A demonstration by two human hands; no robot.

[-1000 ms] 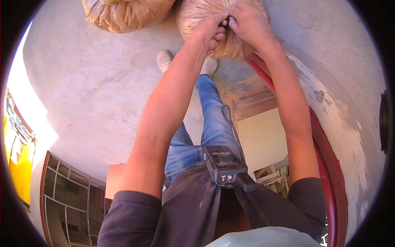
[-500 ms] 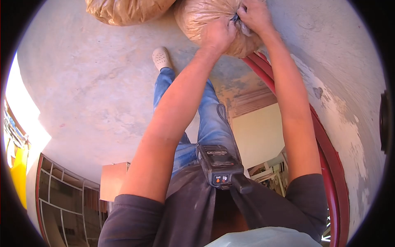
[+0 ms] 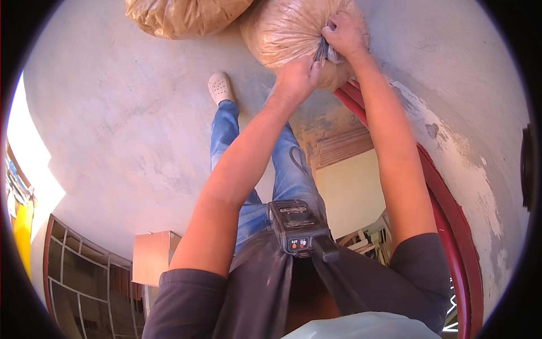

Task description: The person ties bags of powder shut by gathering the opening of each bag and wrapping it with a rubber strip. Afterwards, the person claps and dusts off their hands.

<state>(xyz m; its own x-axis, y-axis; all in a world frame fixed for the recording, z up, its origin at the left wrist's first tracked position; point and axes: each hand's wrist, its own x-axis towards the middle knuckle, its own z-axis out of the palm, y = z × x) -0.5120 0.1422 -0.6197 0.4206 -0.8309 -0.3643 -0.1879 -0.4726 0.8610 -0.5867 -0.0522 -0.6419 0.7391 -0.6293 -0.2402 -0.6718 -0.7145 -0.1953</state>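
Note:
A full, translucent tan plastic bag (image 3: 276,28) stands at the top centre, its neck gathered into pleats. Dark strands of a tie (image 3: 320,50) run across the gathered neck. My left hand (image 3: 297,78) is closed on the lower end of these strands, at the near side of the bag. On the far right side of the neck, my right hand (image 3: 345,33) pinches the upper end of the tie. A bit of loose clear plastic shows between the two hands.
A second tan bag (image 3: 186,17) lies at the upper left. A red metal frame (image 3: 446,220) curves down the right beside a rough wall (image 3: 480,169). A cardboard box (image 3: 151,259) is at the lower left. A handheld radio (image 3: 296,226) hangs at my chest.
My hands have moved apart along the neck, the left one lower, and more of the dark strands shows between them. One shoe has moved out of sight behind my left arm.

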